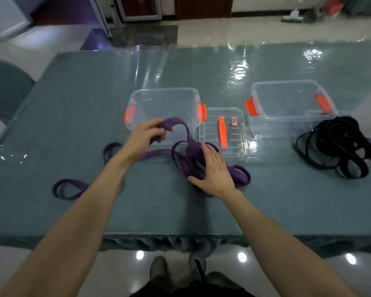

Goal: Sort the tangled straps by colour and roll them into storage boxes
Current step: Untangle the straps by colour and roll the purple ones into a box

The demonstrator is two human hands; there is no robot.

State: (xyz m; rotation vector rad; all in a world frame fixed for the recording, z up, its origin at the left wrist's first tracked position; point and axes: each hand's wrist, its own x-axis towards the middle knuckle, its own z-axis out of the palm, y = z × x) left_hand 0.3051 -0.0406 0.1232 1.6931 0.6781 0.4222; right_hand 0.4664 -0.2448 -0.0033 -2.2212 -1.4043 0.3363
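**Q:** so where's the purple one at right now?

**Me:** The long purple fabric strap [193, 152] is all on the teal cloth-covered tabletop [73, 125], sprawled in loose loops right in front of me. One loop lies way off to my left near the front edge. The thickest bunch is under my right hand.

**Q:** and your hands?

**Me:** My left hand [146, 136] has its fingers [156, 133] curled round a raised bit of the purple fabric strap. It's held up off the tabletop, just in front of the left clear plastic storage box with orange latches [163, 90]. My right hand [214, 170] is flat, fingers [210, 153] straight and slightly spread, pressing down on the bunch.

**Q:** what about the boxes?

**Me:** Both are open on top. A clear plastic lid with an orange handle [223, 133] lies flat between them, just past my right hand. The right clear plastic storage box with orange latches [287, 82] sits further over. The tangled pile of black straps [338, 146] lies just in front of it, well apart from the purple stuff.
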